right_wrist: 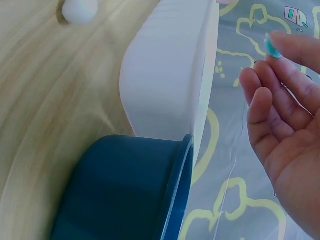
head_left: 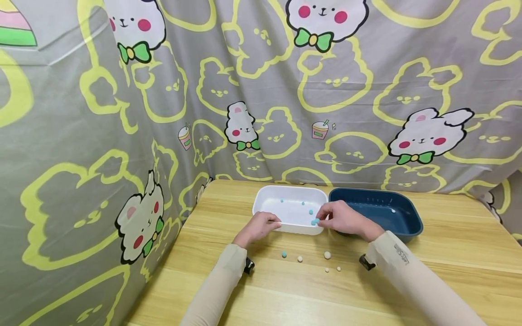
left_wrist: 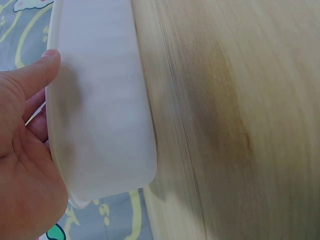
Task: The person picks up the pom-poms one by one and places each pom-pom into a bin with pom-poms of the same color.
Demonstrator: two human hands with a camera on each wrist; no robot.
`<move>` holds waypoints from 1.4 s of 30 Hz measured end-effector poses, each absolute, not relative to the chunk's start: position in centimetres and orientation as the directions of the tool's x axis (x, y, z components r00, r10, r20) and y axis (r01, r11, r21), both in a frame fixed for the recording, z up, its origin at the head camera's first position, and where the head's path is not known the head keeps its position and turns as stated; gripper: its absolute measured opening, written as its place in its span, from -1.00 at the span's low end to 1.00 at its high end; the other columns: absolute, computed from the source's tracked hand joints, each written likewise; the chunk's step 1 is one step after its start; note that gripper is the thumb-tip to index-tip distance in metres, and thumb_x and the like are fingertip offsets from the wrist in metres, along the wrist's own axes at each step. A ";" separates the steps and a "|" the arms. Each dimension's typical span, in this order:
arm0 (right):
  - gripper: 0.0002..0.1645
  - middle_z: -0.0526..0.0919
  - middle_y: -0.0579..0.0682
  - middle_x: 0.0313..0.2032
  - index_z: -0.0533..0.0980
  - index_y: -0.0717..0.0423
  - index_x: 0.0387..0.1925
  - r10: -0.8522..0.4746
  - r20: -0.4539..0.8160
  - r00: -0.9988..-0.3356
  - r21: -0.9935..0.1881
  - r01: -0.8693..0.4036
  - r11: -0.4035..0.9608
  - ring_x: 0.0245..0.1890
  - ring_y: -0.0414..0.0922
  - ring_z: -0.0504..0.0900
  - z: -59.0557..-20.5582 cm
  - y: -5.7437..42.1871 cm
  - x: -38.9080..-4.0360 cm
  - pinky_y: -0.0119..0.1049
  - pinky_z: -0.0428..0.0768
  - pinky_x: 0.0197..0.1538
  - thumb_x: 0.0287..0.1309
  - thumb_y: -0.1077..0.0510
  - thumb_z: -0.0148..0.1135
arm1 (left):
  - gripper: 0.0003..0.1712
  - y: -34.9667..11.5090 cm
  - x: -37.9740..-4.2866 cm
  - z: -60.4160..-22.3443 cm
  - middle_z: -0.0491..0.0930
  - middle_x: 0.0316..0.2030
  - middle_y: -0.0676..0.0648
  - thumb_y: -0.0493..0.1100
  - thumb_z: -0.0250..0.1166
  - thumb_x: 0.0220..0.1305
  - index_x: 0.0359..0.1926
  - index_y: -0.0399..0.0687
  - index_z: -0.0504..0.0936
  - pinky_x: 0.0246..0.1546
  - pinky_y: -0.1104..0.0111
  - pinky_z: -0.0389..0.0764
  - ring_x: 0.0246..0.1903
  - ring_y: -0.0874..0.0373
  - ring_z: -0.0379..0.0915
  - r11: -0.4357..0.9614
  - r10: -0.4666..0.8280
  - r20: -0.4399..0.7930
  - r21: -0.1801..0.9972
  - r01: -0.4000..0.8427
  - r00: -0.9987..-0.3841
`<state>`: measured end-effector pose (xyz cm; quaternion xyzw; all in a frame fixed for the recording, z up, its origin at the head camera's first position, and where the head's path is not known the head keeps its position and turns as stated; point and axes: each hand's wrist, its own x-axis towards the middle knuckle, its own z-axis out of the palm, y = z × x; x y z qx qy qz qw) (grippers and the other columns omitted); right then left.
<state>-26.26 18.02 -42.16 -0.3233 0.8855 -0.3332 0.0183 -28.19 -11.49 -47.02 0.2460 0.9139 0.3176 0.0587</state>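
A white plastic tub (head_left: 299, 229) stands on the wooden table, with several small turquoise balls (head_left: 311, 212) inside. My left hand (head_left: 261, 226) holds the front rim near its left end; in the left wrist view the thumb (left_wrist: 42, 72) lies on the outer wall and the fingers go behind the rim. Above the tub's front right corner, my right hand (head_left: 344, 219) pinches a small turquoise ball (right_wrist: 272, 48) between thumb and fingertip. In front of the tub lie one turquoise ball (head_left: 284, 254) and several white balls (head_left: 327, 255) of differing sizes.
A dark blue tub (head_left: 413, 217) stands close against the white tub's right end, holding a small white ball (head_left: 393, 211). Behind the table and along its left side hangs a grey patterned cloth (head_left: 277, 90). Bare wood (head_left: 285, 299) shows towards the front.
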 end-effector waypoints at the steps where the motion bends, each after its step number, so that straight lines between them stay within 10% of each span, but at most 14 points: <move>1: -0.93 0.60 -0.25 -0.40 0.65 0.06 -0.34 -0.583 0.186 -0.791 -0.600 -0.562 0.570 -0.42 -0.27 0.50 -42.1 18.0 -26.3 -0.37 0.49 -0.39 0.09 0.17 0.35 | -0.82 -11.5 -28.2 -47.0 0.65 -0.29 0.12 -0.07 0.21 0.33 -0.24 0.02 0.72 -0.24 0.42 0.50 -0.29 0.30 0.51 0.677 0.487 0.049 0.610 0.412 -0.872; 42: -0.85 0.61 -0.08 -0.38 0.64 0.09 -0.29 -0.408 0.050 -0.912 -0.651 -0.340 0.679 -0.34 -0.13 0.53 -41.7 17.3 -30.9 -0.21 0.54 -0.23 0.17 0.10 0.28 | -0.81 -11.5 -28.1 -46.9 0.65 -0.28 0.12 -0.06 0.20 0.33 -0.22 0.02 0.71 -0.21 0.42 0.50 -0.26 0.29 0.51 0.684 0.492 0.049 0.596 0.421 -0.869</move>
